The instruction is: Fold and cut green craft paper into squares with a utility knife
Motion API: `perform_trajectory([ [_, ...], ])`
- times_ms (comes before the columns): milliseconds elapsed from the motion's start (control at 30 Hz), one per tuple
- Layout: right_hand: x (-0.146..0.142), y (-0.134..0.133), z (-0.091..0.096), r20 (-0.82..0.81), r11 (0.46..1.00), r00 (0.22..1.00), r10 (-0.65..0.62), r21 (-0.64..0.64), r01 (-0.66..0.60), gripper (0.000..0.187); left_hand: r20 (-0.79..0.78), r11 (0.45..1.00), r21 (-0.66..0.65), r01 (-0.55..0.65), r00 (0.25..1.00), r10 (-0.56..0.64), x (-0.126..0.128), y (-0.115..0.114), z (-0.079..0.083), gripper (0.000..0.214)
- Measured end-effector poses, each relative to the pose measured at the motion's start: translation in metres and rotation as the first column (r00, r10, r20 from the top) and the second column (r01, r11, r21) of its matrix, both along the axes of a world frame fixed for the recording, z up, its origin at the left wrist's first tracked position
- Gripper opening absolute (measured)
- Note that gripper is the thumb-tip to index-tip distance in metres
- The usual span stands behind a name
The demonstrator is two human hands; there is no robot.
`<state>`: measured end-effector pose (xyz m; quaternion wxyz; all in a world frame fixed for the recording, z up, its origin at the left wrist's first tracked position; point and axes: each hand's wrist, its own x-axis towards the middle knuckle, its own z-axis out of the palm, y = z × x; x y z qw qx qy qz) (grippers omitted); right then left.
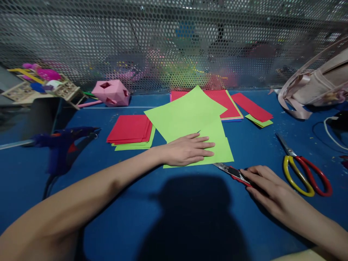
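My left hand (187, 149) lies flat, fingers stretched out, on a folded green paper sheet (190, 119) in the middle of the blue table (174, 203). My right hand (268, 183) rests on the table to the right, its fingers closed over the handle of a red utility knife (232, 172). The knife's blade tip lies at the green sheet's lower right corner.
Stacks of red and green paper (130, 130) lie left; more coloured sheets (231, 103) and strips (255, 110) behind. Scissors (304, 168) with red and yellow handles lie right. A blue glue gun (65, 145) stands left, a pink paper polyhedron (111, 92) behind, a pink bag (318, 87) far right, a perforated screen (174, 43) at the back.
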<state>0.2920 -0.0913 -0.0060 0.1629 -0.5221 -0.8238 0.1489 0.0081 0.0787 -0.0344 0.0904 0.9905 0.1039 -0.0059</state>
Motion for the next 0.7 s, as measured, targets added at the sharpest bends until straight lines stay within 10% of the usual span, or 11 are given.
perform_trajectory([
  [700,-0.0054,-0.0032,-0.0006,0.024,0.999,1.0,0.018,0.038,-0.019,0.037,-0.001,1.0,-0.011,-0.007,1.0,0.007,0.0009,-0.0009,0.0021,0.044],
])
